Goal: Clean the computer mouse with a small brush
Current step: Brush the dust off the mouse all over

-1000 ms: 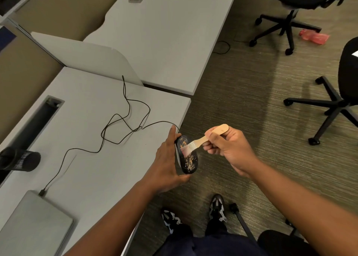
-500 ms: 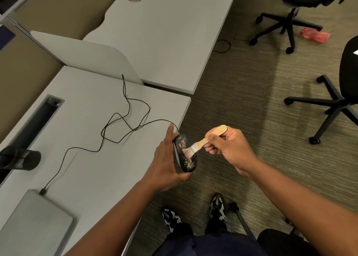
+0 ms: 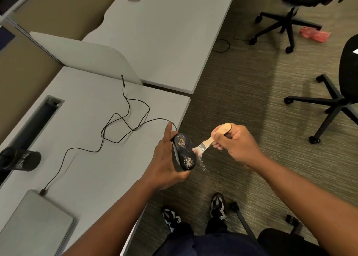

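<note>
A black wired mouse [image 3: 184,151] with tan crumbs stuck on its top is held tilted just past the desk's edge by my left hand [image 3: 164,162]. My right hand [image 3: 235,144] grips the wooden handle of a small brush [image 3: 208,142]. Its pale bristles sit at the mouse's right side, just off the surface. A puff of light dust [image 3: 202,164] hangs in the air below the bristles. The mouse's black cable [image 3: 124,120] loops over the grey desk [image 3: 93,155] to a closed laptop [image 3: 33,224].
A black cylinder [image 3: 21,159] lies at the desk's left edge beside a cable slot [image 3: 36,118]. Two black office chairs [image 3: 286,13] [image 3: 341,93] stand on the carpet to the right, with a red wrapper [image 3: 314,34] on the floor. My feet [image 3: 193,211] are below the hands.
The brush swept across the mouse's top from left to its right side and came off the edge. Some crumbs left the middle of the mouse and dust now falls beside it.
</note>
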The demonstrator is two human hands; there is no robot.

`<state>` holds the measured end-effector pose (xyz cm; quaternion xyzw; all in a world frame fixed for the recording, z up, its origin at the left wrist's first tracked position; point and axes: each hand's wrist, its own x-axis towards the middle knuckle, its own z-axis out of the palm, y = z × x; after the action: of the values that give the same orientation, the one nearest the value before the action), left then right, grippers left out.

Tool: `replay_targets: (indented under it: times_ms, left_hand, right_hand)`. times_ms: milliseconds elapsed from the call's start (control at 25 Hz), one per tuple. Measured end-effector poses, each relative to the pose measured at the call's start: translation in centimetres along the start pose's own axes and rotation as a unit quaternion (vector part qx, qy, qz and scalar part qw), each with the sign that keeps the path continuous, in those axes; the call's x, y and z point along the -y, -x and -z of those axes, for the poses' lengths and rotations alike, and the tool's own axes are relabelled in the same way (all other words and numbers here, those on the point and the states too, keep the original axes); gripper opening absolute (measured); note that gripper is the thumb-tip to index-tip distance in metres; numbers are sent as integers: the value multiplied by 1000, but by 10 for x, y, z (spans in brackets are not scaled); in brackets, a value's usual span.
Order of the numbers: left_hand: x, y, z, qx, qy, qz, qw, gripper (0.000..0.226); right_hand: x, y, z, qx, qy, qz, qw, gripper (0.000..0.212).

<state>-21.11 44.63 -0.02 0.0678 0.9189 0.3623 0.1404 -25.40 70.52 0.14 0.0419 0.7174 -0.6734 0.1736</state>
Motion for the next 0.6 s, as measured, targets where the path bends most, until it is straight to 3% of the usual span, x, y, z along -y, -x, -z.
replay_targets:
  times_ms: [200,360,600]
  left_hand:
    - [0,-1,2,8,-6,10,1000,161]
    - [2,-1,2,11,-12,23,1000,161]
    - [-1,-2,0,7,-8,26,1000,159]
  right_hand:
    - [2,3,1,-48,-19,2,999,17]
    - [11,12,-16,-2,-139,-4,990,16]
    - [13,12,-39,10,-132,-10,991,5]
